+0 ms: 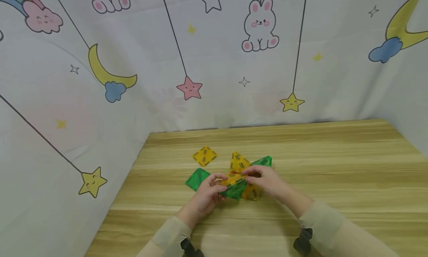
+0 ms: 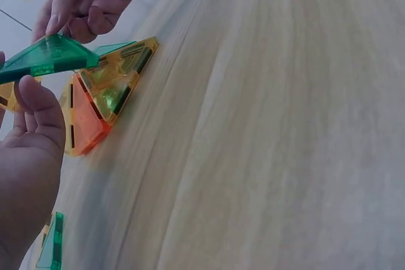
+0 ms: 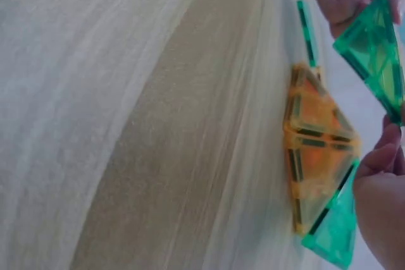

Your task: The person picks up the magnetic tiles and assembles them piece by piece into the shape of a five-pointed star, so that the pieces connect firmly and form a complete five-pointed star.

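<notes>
A translucent green triangular magnetic tile (image 1: 235,190) is held tilted above the table, with a yellow tile (image 1: 230,180) along its upper edge. My left hand (image 1: 208,193) pinches its left end between thumb and fingers. At the other end, my right hand (image 1: 267,179) pinches the tile's corner with thumb and fingertips. Under and behind it lie joined tiles: a yellow triangle (image 1: 239,162), a green one (image 1: 263,161), another yellow one (image 1: 252,192) and an orange-red triangle (image 2: 88,121). In the right wrist view the held green tile (image 3: 372,55) spans both hands.
To the left of the joined tiles lies a green tile (image 1: 197,179), close to my left hand. A yellow square-shaped pair of tiles (image 1: 205,156) lies farther back. The wooden table (image 1: 334,156) meets a patterned cloth wall (image 1: 227,108) at its back and left edges.
</notes>
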The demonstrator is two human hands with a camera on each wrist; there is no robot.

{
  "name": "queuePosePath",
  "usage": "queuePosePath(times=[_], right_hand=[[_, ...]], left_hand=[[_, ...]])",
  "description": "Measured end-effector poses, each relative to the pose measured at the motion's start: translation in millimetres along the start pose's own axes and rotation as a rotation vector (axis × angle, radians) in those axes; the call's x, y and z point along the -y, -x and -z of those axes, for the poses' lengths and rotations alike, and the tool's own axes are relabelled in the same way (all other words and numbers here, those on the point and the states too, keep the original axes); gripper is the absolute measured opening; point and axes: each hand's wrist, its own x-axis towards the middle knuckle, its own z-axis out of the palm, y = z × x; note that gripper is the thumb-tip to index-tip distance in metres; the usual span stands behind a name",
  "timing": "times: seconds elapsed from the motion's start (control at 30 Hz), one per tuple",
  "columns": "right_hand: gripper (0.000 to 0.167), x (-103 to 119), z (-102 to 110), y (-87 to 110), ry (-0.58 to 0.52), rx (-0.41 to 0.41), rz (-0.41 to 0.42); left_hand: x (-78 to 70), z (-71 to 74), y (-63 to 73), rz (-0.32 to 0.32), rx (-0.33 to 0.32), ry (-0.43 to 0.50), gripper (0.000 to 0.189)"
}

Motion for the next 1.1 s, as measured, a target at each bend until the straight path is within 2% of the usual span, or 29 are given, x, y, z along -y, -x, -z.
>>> queuePosePath(times=[0.2, 0.37, 0.63, 0.83, 0.97, 1.1], right_hand=[[0.022, -1, -6, -5.6, 0.018, -0.052, -0.050], [0.020, 1, -9, -9.9, 0.087, -0.096, -0.068], [0.019, 2, -12, -13.8, 0.316, -0.143, 0.019], [0.020, -9, -7, -12.5, 0.337, -0.149, 0.045], [0.022, -14, 0, -10.2, 0.360, -0.170, 0.088], [0.023, -18, 8, -7.2, 0.423, -0.166, 0.114]], left_hand=[[0.8, 1.2, -2.2, -0.001, -0.097, 0.021, 0.018], [3.2, 5.2, -4.9, -0.026, -0.180, -0.023, 0.017], [8.0, 8.8, -11.2, -0.039, -0.279, -0.092, 0.015], [11.4, 9.9, -16.2, -0.019, -0.350, -0.173, 0.020], [9.5, 9.3, -18.9, 0.005, -0.347, -0.287, 0.023], [-7.2, -3.3, -13.3, 0.038, -0.331, -0.381, 0.023]])
